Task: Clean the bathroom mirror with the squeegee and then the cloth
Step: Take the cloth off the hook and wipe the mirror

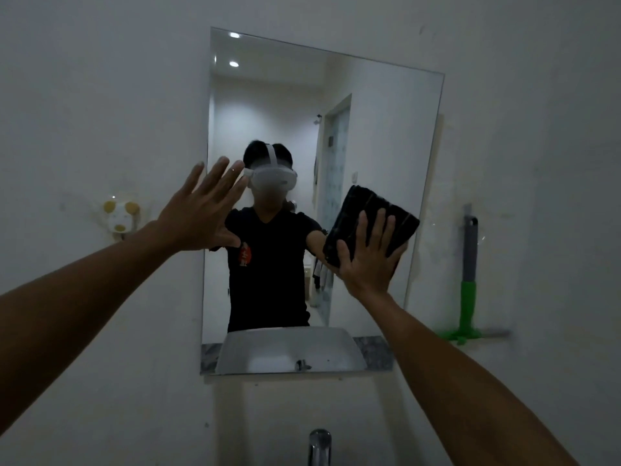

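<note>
The rectangular frameless mirror (376,129) hangs on the white wall in front of me. My right hand (369,260) presses a folded dark cloth (366,210) flat against the glass near the mirror's right edge, fingers spread over the cloth. My left hand (205,210) lies open with spread fingers on the mirror's left edge, half on the wall. The squeegee (468,284), with a grey and green handle, hangs on the wall right of the mirror, blade at the bottom. Neither hand touches it.
A small white and yellow holder (120,215) is stuck to the wall left of the mirror. A chrome tap (319,447) rises at the bottom centre, below the mirror. The mirror reflects a person wearing a headset, a basin and a doorway.
</note>
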